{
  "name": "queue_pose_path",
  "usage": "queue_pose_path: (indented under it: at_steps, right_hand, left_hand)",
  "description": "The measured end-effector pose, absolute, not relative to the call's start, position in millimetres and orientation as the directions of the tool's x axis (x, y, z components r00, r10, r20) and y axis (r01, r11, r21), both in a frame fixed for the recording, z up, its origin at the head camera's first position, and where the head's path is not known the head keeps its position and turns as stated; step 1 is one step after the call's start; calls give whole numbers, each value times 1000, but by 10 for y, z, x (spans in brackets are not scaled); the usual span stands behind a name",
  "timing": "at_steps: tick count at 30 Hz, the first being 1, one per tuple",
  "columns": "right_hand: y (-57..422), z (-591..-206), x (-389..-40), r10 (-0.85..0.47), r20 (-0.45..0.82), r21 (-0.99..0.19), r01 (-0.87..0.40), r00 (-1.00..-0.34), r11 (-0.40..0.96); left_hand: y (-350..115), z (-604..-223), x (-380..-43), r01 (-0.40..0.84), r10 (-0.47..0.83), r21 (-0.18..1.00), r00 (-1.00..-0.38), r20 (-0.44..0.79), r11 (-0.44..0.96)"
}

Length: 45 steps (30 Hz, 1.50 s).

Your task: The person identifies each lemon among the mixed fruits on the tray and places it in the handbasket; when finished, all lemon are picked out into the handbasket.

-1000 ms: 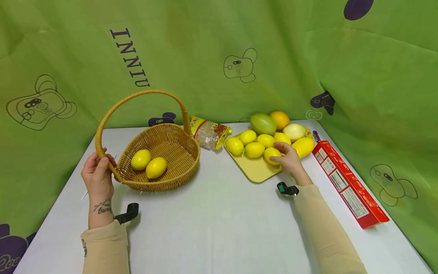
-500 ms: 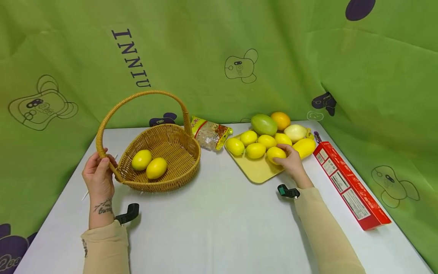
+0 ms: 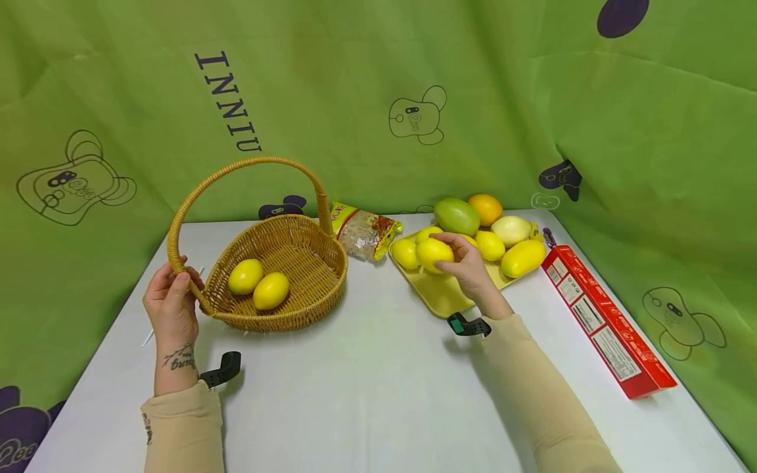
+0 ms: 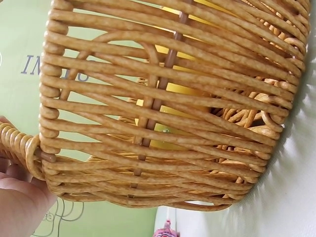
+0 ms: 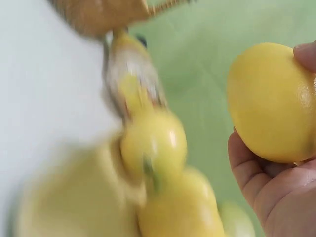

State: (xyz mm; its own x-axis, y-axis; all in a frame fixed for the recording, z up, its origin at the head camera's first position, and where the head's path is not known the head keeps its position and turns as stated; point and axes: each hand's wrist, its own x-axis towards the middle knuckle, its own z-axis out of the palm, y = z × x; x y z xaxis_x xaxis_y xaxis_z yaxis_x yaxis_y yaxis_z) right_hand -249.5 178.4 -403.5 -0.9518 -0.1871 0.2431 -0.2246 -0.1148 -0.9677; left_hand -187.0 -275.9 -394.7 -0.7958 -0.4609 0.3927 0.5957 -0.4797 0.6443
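My left hand (image 3: 173, 299) grips the near-left foot of the handle (image 3: 254, 161) on a wicker basket (image 3: 340, 279). Two lemons (image 3: 272, 291) lie side by side in the basket's left half. My right hand (image 3: 473, 272) holds another lemon (image 3: 434, 255) between thumb and fingers, above the yellow tray (image 3: 440, 299). In the right wrist view this lemon (image 5: 271, 103) appears whole and smooth, apart from the blurred fruit. Several more lemons (image 3: 405, 254) sit on the tray, some partly hidden behind the hand. Through the weave (image 4: 113, 113), the left wrist view shows patches of yellow.
Behind the tray are a green mango-like fruit (image 3: 457, 217) and an orange fruit (image 3: 485, 209). A pale yellow fruit (image 3: 511, 230) and a long yellow fruit (image 3: 524, 258) lie right. A snack bag (image 3: 365, 231) lies beside the basket; a red box (image 3: 606, 322) lies far right.
My right hand has taken the lemon from the tray's right side, lifted it and carried it left over the other lemons. The left hand and basket stay put.
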Motion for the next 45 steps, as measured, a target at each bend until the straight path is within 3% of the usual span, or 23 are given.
queue_pose_path:
  at_steps: [8,17,22,33,45]
  right_hand:
    - [959,-3868,-2590,-348,256,-959,-191,-902,-211]
    - [56,-3817,-2569,-554,186,-983,-153,-812,-106]
    - [-176,-3812,-2534,-587,155,-988,-133,-795,-80]
    - [119,-3810,-2521,-555,244,-966,-149,-795,-211]
    - [1171,-3860,-2702,-428,324,-941,-239,-844,-240]
  left_hand:
    - [-2757,-3941,-1892,599,-462,644,-793,396,-475]
    - [-2749,-3961,-1864,605,-466,641,-789,402,-472]
    - [-2744,-3957,-1867,602,-448,627,-794,409,-495]
    - [-2765,-3960,-1862,593,-454,650,-798,395,-475]
    - [-2764,-3964,-1875,598,-455,643,-795,400,-479]
